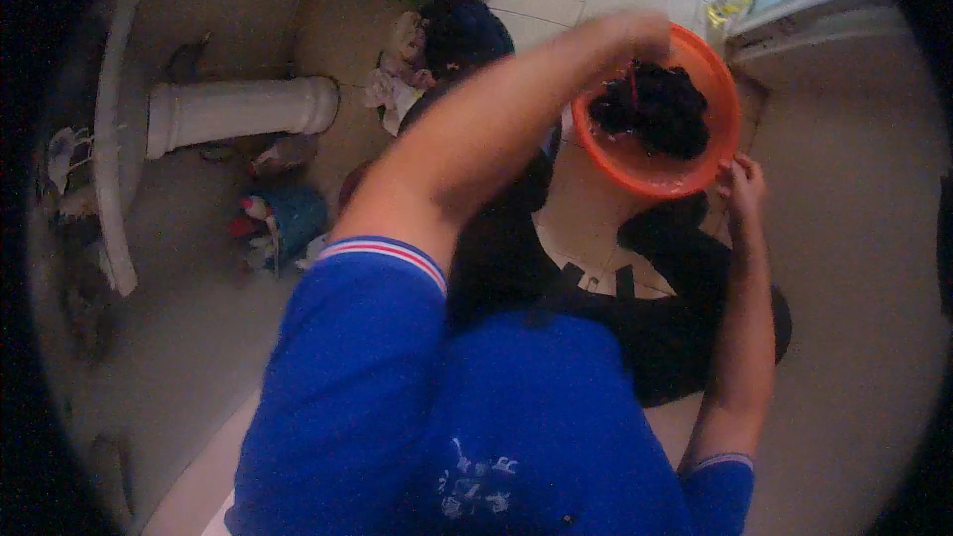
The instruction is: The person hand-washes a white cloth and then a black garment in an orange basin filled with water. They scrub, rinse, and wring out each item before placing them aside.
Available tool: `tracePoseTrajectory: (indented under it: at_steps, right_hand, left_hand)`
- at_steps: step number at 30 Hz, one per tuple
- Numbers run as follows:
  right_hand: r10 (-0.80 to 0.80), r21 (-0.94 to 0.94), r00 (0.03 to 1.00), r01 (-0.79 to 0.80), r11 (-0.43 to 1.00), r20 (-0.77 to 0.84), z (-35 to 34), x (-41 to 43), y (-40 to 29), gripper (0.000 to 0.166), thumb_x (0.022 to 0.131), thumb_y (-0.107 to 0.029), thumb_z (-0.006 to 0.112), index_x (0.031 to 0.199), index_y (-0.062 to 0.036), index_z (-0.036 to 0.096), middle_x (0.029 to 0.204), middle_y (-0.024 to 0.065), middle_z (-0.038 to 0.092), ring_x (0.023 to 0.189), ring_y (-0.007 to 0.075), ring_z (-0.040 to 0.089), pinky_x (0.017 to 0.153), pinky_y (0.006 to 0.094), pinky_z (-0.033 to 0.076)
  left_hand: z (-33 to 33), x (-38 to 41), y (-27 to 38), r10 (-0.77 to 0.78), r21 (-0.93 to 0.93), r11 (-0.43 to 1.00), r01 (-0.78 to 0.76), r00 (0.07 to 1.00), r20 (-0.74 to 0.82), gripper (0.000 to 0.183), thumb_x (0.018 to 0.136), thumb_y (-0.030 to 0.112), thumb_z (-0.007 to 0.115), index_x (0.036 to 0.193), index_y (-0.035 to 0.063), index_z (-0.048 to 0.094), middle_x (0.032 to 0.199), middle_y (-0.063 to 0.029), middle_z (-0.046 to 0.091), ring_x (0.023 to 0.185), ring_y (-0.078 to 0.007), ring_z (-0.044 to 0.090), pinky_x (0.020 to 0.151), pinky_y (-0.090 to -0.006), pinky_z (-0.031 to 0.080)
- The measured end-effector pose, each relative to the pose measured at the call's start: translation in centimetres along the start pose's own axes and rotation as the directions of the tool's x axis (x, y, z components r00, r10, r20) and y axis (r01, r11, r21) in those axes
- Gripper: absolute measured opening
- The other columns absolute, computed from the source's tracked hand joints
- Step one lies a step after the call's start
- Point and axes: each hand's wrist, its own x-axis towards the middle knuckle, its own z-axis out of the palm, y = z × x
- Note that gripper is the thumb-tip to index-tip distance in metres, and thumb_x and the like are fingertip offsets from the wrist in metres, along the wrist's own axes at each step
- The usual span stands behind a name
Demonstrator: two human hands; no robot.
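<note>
An orange plastic basin (722, 100) is in front of me, above the tiled floor. Dark wet cloth (659, 108) lies bunched in it, with a thin red strip across it and some water along the near wall. My right hand (743, 182) grips the basin's near right rim, fingers curled over the edge. Blurred, my left hand (646, 33) reaches across to the far left rim and overlaps the inside. Its fingers are hidden, so whether it grips the rim or cloth is unclear.
To the left stand a white pedestal washbasin (242, 115) and a blue bin (301, 219) with rubbish. Past my left forearm are a dark rounded item (469, 33) and pale crumpled cloth (394, 89). A yellow-and-clear packet (730, 7) lies by a raised ledge (808, 11). A wall (849, 238) runs along the right.
</note>
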Motion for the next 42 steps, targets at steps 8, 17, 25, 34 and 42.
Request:
tracePoseTrajectory:
  at_steps: [8, 17, 25, 34, 42]
  right_hand:
    - [0.129, -0.027, 0.954, -0.126, 0.992, 0.27, 12.1, -4.2, 0.4, 0.024, 0.098, -0.018, 0.051, 0.118, -0.0048, 0.053, 0.099, 0.0114, 0.069, 0.078, 0.0191, 0.066, 0.062, 0.0278, 0.052]
    - [0.319, -0.197, 0.853, -0.258, 0.946, 0.413, 20.7, 2.4, 1.4, 0.022, 0.097, -0.019, 0.052, 0.115, -0.0048, 0.053, 0.095, 0.0106, 0.065, 0.074, 0.016, 0.061, 0.06, 0.0258, 0.047]
    - [0.392, -0.134, 0.845, -0.369, 0.92, 0.365, 22.8, 3.0, 1.8, 0.02, 0.098, -0.015, 0.05, 0.115, -0.0047, 0.053, 0.089, 0.0068, 0.061, 0.068, 0.0122, 0.055, 0.057, 0.0244, 0.044]
    - [0.344, -0.168, 0.844, -0.3, 0.939, 0.411, 23.8, 1.6, 2.6, 0.019, 0.097, -0.015, 0.051, 0.112, -0.0041, 0.055, 0.089, 0.006, 0.064, 0.072, 0.0125, 0.059, 0.061, 0.025, 0.048]
    - [0.416, -0.211, 0.846, -0.364, 0.907, 0.332, 22.7, 0.1, 1.4, 0.019, 0.098, -0.014, 0.047, 0.112, -0.003, 0.055, 0.088, 0.0085, 0.064, 0.072, 0.0147, 0.059, 0.06, 0.0254, 0.047]
  left_hand:
    - [-14.3, -13.7, -30.4, -0.388, -0.157, 0.921, 0.356, 0.818, -0.424, 0.029, 0.084, 0.025, 0.052, 0.075, 0.0016, 0.066, 0.061, -0.0085, 0.064, 0.057, -0.0262, 0.063, 0.055, -0.0421, 0.051]
    - [5.2, -24.0, -50.4, -0.831, -0.442, 0.553, 0.706, 0.502, -0.239, 0.037, 0.085, 0.027, 0.055, 0.112, 0.0041, 0.064, 0.106, -0.0158, 0.066, 0.096, -0.0306, 0.062, 0.084, -0.0416, 0.05]
    - [7.4, -22.0, -51.0, -0.952, -0.723, 0.21, 0.658, 0.306, 0.003, 0.048, 0.081, 0.025, 0.059, 0.124, 0.0023, 0.056, 0.127, -0.0191, 0.058, 0.117, -0.0335, 0.055, 0.097, -0.042, 0.045]
    - [9.4, -21.5, -50.9, -0.978, -0.863, -0.036, 0.504, 0.16, 0.134, 0.055, 0.085, 0.034, 0.059, 0.131, 0.0038, 0.051, 0.131, -0.0165, 0.055, 0.12, -0.0322, 0.053, 0.095, -0.0442, 0.045]
    - [11.0, -19.8, -49.9, -0.973, -0.918, -0.086, 0.388, 0.165, 0.161, 0.061, 0.088, 0.039, 0.06, 0.136, 0.0054, 0.047, 0.132, -0.0147, 0.054, 0.119, -0.0317, 0.052, 0.092, -0.0463, 0.046]
